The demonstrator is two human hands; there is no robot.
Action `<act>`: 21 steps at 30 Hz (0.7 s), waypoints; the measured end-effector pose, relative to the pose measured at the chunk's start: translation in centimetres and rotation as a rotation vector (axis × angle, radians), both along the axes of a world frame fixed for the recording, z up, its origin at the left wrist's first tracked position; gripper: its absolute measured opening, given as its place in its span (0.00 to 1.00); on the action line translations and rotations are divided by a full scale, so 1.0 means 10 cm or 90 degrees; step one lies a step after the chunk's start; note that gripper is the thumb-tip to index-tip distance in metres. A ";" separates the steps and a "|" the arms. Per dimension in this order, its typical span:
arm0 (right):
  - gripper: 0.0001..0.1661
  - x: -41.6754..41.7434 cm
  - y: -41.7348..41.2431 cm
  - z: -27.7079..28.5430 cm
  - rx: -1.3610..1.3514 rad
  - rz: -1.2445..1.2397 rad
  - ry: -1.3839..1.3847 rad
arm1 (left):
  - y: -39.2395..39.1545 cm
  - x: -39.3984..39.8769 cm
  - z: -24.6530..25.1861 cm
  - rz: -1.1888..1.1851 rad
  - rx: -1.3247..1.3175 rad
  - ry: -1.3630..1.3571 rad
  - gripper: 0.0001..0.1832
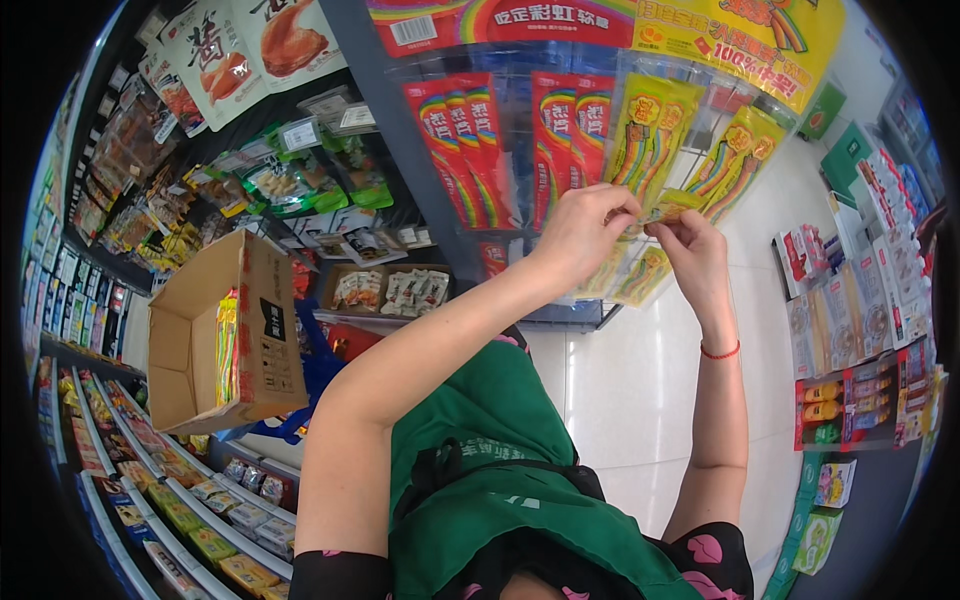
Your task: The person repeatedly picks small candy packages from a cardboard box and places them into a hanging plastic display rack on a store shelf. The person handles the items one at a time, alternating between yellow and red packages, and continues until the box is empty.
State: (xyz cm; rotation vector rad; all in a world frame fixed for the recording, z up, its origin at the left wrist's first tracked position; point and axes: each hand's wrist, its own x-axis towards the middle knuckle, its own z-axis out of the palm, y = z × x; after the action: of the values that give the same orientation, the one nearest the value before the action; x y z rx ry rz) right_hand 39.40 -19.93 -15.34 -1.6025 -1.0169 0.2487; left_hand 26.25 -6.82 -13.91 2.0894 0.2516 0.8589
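My left hand [589, 229] and my right hand [691, 251] meet in front of a hanging display of clear plastic pockets. Between their fingertips is a small yellow candy packet [679, 201], pinched at its lower end; the fingers partly cover it. Long yellow rainbow-candy packets [651, 135] stand in the pocket just above my left hand. More yellow packets [739, 161] fill the pocket above and to the right. Red candy packets [555, 142] sit in pockets to the left. Lower yellow packets [643, 274] show between my wrists.
On the left, an open cardboard box [191, 375] holds several long candy packets [226, 349] and rests near a blue frame [304, 375]. Snack bags [281, 180] hang beyond it. Stocked shelves [187, 517] run along the lower left. Boxed goods [844, 315] are stacked across the tiled floor [630, 390].
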 end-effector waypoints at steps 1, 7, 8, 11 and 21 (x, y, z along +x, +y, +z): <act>0.03 0.00 0.00 0.00 -0.009 0.000 -0.002 | 0.01 0.01 -0.02 0.002 -0.005 0.003 0.06; 0.04 0.10 0.02 -0.13 -0.044 0.000 -0.013 | 0.02 0.09 -0.14 0.016 0.000 0.027 0.07; 0.04 0.11 0.03 -0.16 -0.043 0.002 -0.012 | 0.03 0.10 -0.17 0.018 0.000 0.032 0.07; 0.05 0.13 0.04 -0.23 -0.030 -0.001 -0.039 | 0.03 0.10 -0.18 0.010 -0.037 0.053 0.07; 0.05 0.15 0.05 -0.40 -0.091 -0.051 -0.248 | 0.06 0.11 -0.33 0.046 -0.037 0.119 0.08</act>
State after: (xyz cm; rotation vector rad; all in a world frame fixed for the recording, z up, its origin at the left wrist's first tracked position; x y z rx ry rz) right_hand 40.90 -19.40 -19.35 -1.8620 -1.2480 -0.0501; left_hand 27.33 -6.22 -17.23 2.1180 0.4489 0.6898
